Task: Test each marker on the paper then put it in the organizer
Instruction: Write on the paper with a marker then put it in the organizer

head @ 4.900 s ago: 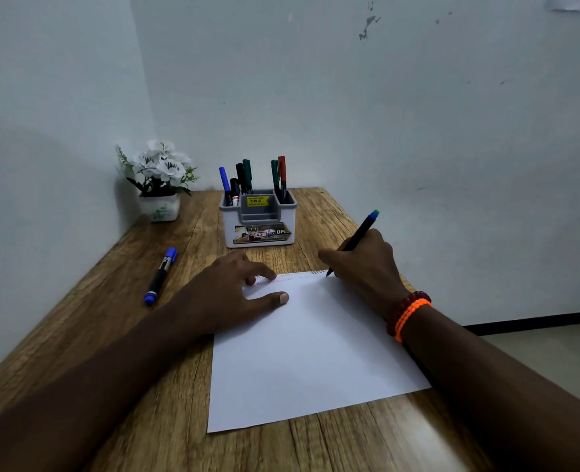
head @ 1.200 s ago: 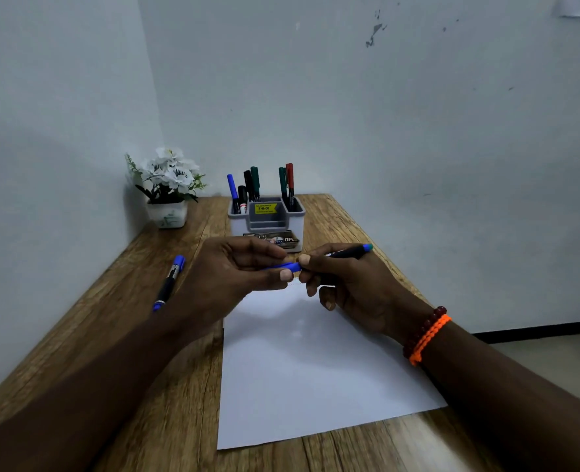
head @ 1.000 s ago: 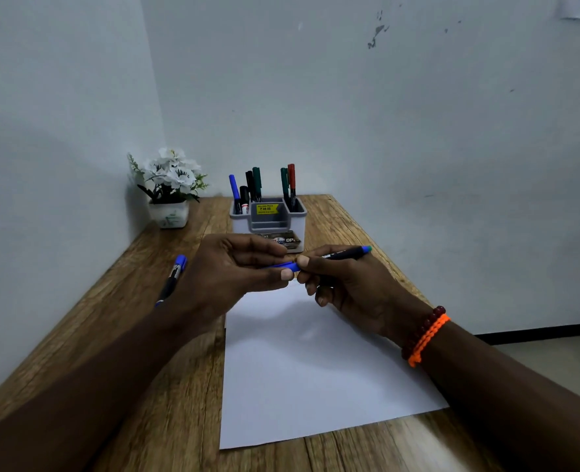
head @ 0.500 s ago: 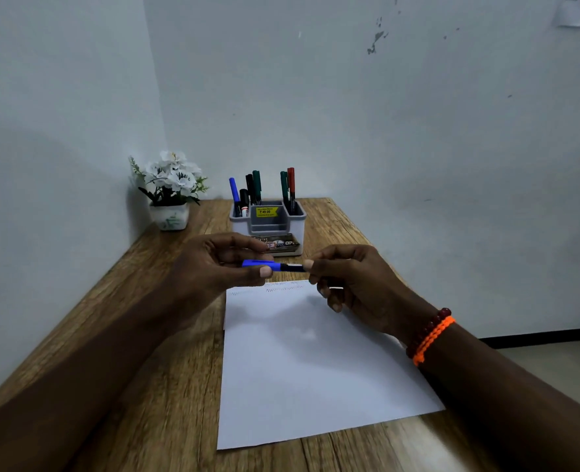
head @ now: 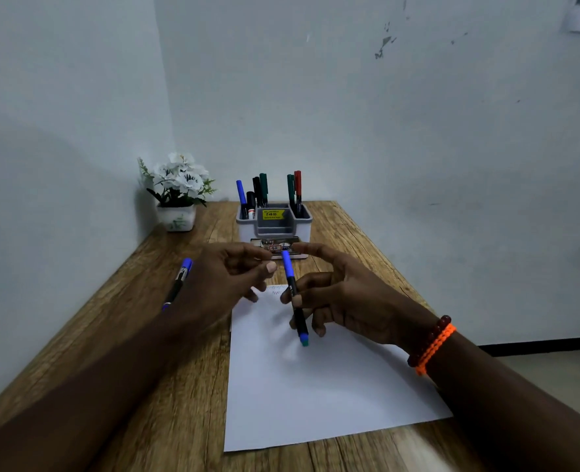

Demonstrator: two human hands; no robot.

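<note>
Since half a second ago the marker [head: 294, 298] has swung round: it was level between both hands with the left pinching its blue cap, and now it's stood on a slant in the right hand [head: 343, 294] alone, cap end up and pointing toward the organizer [head: 275, 229], teal end down over the paper [head: 315, 379]. The left hand [head: 227, 277] has let go and pulled off a little to the left.

Right hand: thumb and middle finger pinch the black barrel about halfway along, the other lower fingers are curled under it, and the index finger sticks out straight above, not touching the marker as far as I can see. Orange and dark red bracelets [head: 431, 345] sit on that wrist.

Left hand: holds nothing, fingers loosely bent, thumb tip near the cap but with a gap between them. It hovers above the far left corner of the paper; whether any fingertip brushes the sheet I can't tell, bit blurry there.

The paper lies flat on the wooden table [head: 166, 386] in front of the person, with a small squiggle of test marks at its far edge, just beside the held marker. A second marker [head: 177, 284] with a blue cap lies on the table to the left, partly hidden behind the left hand. The organizer stands at the back of the table with several markers upright in its two rear pockets, blue, black and green on the left, green and red on the right. A white flower pot [head: 177, 199] sits in the corner left of it.
</note>
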